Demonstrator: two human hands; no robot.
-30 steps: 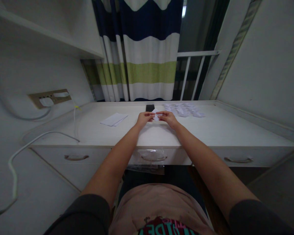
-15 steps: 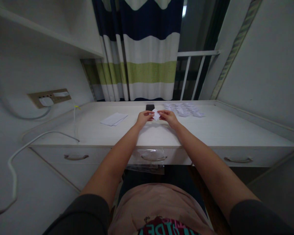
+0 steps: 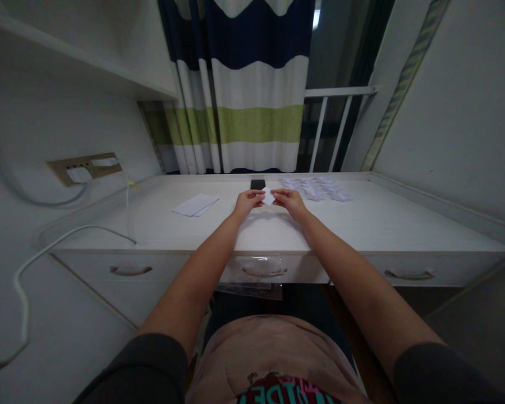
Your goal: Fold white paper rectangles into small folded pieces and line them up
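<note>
A small piece of folded white paper point(image 3: 268, 197), roughly diamond-shaped, is held up just above the desk between both hands. My left hand point(image 3: 249, 202) pinches its left corner with thumb and fingers. On the opposite corner, my right hand point(image 3: 289, 202) grips it the same way. To the left lie flat white paper sheets point(image 3: 196, 205), partly overlapping. Behind the right hand, several folded white paper pieces point(image 3: 317, 188) are spread in a cluster. A small dark rectangular object point(image 3: 258, 184) lies behind the held paper.
The white desk point(image 3: 177, 233) has drawers along its front, and clear plastic point(image 3: 258, 262) hangs over the middle one. A white cable point(image 3: 96, 227) runs across the left edge. A striped curtain point(image 3: 258, 123) hangs behind the desk, and a shelf point(image 3: 88, 67) juts out at upper left.
</note>
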